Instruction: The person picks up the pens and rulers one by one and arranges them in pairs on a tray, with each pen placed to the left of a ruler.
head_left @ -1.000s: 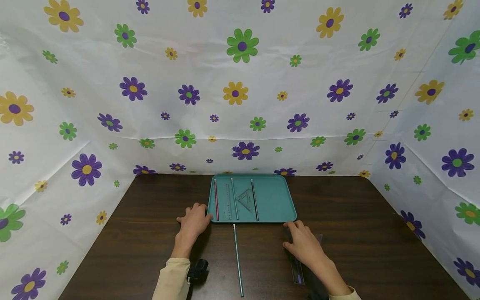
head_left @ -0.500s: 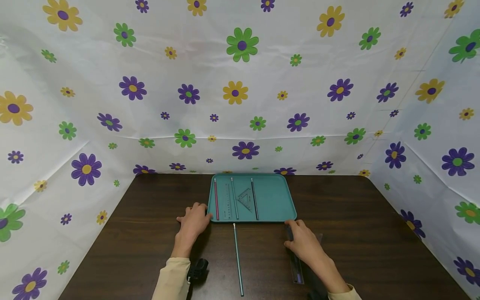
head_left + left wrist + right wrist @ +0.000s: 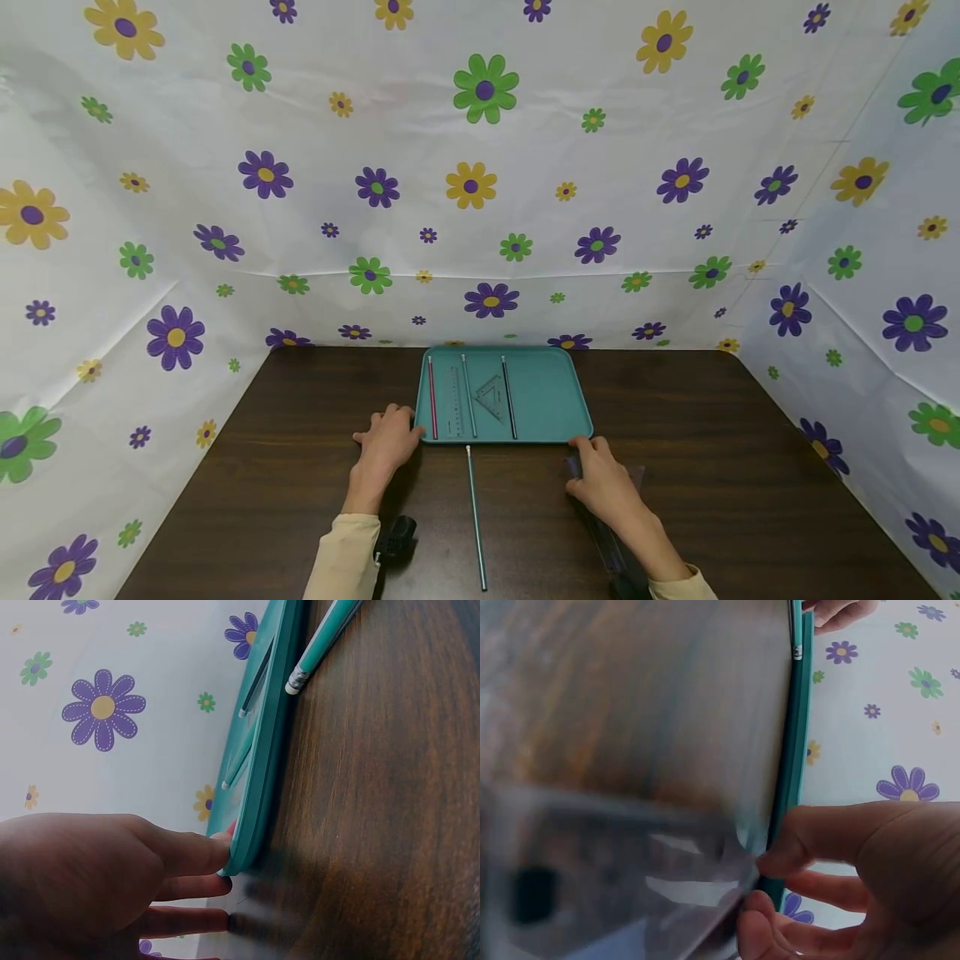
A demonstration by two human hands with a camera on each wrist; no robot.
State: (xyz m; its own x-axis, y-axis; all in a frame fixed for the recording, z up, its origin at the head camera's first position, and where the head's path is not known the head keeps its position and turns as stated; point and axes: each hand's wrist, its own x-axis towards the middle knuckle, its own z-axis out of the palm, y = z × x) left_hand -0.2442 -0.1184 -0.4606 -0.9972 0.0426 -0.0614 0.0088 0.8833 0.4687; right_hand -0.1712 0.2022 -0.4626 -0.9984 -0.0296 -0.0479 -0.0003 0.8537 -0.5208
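Right hand (image 3: pixel 900 874) pinching clear plastic (image 3: pixel 622 877), teal tray (image 3: pixel 792 757)

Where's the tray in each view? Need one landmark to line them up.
Head: tray just below centre, toward the table's far edge.
Left wrist: tray seen edge-on, slanting from the top edge, right of centre, down to the lower middle.
Right wrist: tray as a narrow upright strip right of centre.
Shared landmark: left hand at one tray corner; in right wrist it's at top right.

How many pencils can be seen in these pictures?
4: a red pencil, a teal pencil and a black pencil in the tray; another teal pencil on the table. More may be hidden.
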